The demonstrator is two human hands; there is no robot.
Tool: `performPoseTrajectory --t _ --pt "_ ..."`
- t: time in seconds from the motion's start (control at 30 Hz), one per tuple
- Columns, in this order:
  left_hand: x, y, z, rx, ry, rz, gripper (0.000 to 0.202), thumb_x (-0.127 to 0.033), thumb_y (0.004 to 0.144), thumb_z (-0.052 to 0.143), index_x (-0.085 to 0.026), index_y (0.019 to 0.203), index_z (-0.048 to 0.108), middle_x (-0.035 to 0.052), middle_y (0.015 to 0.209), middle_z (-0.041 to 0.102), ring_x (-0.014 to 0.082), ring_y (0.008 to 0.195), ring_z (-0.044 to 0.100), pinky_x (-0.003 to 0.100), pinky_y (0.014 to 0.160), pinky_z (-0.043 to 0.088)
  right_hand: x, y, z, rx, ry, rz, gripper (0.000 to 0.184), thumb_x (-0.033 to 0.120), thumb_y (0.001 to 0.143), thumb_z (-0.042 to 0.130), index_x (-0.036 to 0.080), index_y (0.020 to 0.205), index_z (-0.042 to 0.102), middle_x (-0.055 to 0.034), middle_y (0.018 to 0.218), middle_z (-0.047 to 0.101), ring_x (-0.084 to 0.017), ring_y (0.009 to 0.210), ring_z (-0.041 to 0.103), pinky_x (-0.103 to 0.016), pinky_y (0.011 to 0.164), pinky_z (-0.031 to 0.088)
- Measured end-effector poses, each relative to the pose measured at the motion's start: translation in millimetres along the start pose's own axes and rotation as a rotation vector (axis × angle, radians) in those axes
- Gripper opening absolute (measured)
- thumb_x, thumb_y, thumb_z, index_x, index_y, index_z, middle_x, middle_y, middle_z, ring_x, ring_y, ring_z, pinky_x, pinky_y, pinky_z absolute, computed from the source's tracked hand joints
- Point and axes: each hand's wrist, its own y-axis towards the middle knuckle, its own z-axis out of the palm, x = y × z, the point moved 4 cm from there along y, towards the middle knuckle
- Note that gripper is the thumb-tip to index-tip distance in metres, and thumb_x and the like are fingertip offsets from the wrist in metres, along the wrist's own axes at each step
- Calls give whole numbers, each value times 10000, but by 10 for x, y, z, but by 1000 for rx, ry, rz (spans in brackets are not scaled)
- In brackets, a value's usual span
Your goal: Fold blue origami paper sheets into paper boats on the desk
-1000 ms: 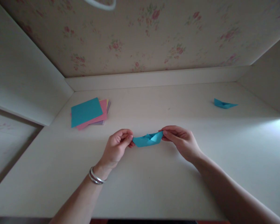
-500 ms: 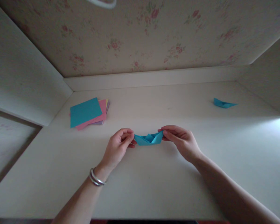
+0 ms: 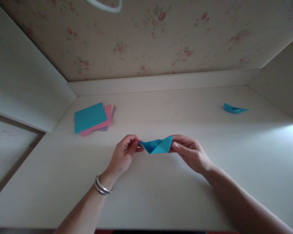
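Observation:
A folded blue paper boat is held between both hands above the middle of the white table. My left hand pinches its left tip between thumb and fingers, with a silver bracelet on that wrist. At the boat's right end, my right hand grips the paper, thumb in front and fingers behind. The boat is turned so that its right side faces me broadly, and its far side is partly hidden. Another blue paper boat rests on the table at the back right.
A stack of coloured paper, blue on top with pink, yellow and purple beneath, lies at the back left. Flowered wallpaper rises behind the white table. White panels stand at the left, and another wall closes the right side.
The boat has turned and tilted in my hands, its right side now showing larger and its inner peak less distinct. My right fingers have shifted from the tip down the right end.

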Motion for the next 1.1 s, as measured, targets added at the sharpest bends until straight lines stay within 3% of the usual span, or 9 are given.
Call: performPoseTrajectory --t 0.1,0.23,0.43,0.57,0.73,0.87,0.93,1.03,1.1 --pt "-51 -22 32 7 -31 -7 264 -435 855 737 -182 876 665 9 855 691 131 768 674 254 720 591 -43 -24 121 73 -10 56 270 416 855 769 258 1074 774 -58 1091 759 -185 934 708 -330 858 575" --pt "-111 -74 81 18 -97 22 279 -445 823 768 -194 844 649 18 863 690 124 704 631 241 662 558 -139 -89 346 133 110 247 398 466 886 722 306 1249 684 -67 1295 688 -225 1090 687 -394 929 551" --pt "-89 -169 175 61 -162 108 217 -399 845 757 -212 826 649 33 852 671 184 879 637 293 809 526 -177 -195 647 284 415 414 504 433 871 756 310 1333 595 -64 1193 728 -202 983 736 -381 909 553" --pt "-80 -189 232 127 -135 122 190 -389 867 733 -222 826 652 28 843 652 183 868 616 277 784 504 -175 -210 715 295 563 431 451 325 878 768 286 1295 601 -32 1015 753 -177 895 747 -339 848 570" --pt "-114 -195 298 205 -167 111 184 -374 881 721 -219 818 644 26 815 652 173 820 607 298 822 491 -185 -191 708 218 600 431 431 179 841 792 204 1234 616 -36 922 745 -128 807 720 -255 789 561" --pt "-121 -216 346 233 -165 45 222 -412 883 708 -213 813 638 30 808 633 181 809 611 287 768 498 -192 -187 689 130 591 472 498 163 737 871 196 1168 624 5 776 732 -105 667 680 -219 681 551" --pt "-133 -220 357 236 -124 67 225 -409 888 704 -209 797 653 45 875 650 186 875 616 286 815 493 -188 -184 692 130 568 466 502 181 713 888 200 1145 635 24 731 726 -100 630 661 -229 676 554" --pt "-101 -190 326 164 -92 42 191 -402 864 733 -217 902 702 69 1040 682 198 969 627 283 855 492 -192 -158 660 100 492 419 477 247 699 901 193 1109 664 35 687 717 -109 630 658 -253 707 557" --pt "-36 -153 272 63 -121 -60 257 -420 846 749 -229 1012 705 58 1044 692 177 891 640 260 773 510 -201 -123 565 -20 414 364 452 296 682 910 196 1063 690 32 697 723 -118 659 669 -257 727 551"
